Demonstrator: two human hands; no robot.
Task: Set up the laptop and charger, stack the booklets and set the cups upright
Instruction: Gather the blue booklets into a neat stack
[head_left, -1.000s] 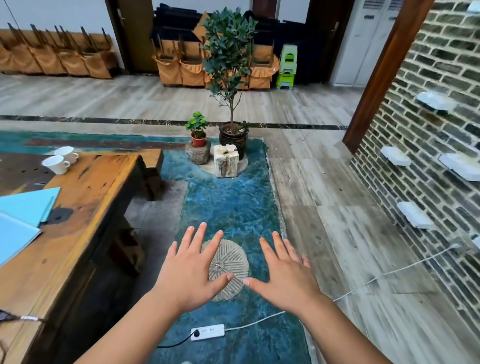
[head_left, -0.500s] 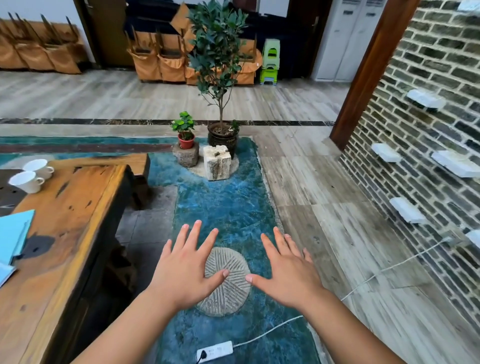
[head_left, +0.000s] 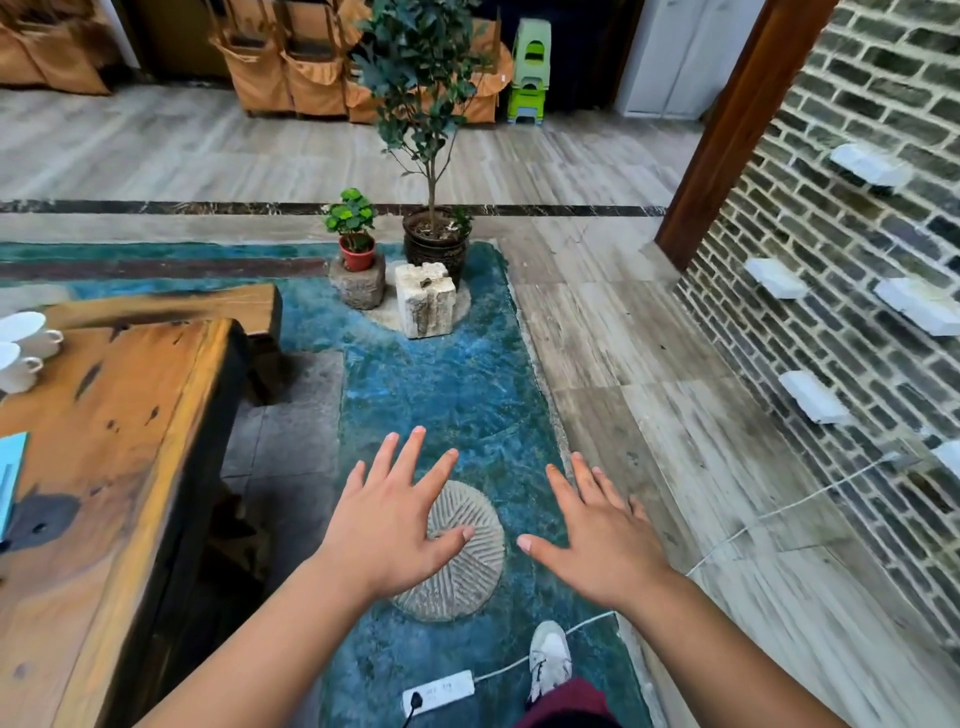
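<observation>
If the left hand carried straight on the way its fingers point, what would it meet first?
Probably nothing close. The left hand is open, fingers spread, pointing forward over the blue floor. Further along that line stand the pale stone block and dark plant pot; depth is unclear from one view.

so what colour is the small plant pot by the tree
Red, seen in the head view, sitting on a stone block.

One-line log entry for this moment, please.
left hand open, empty | right hand open, empty | cups on table
</observation>
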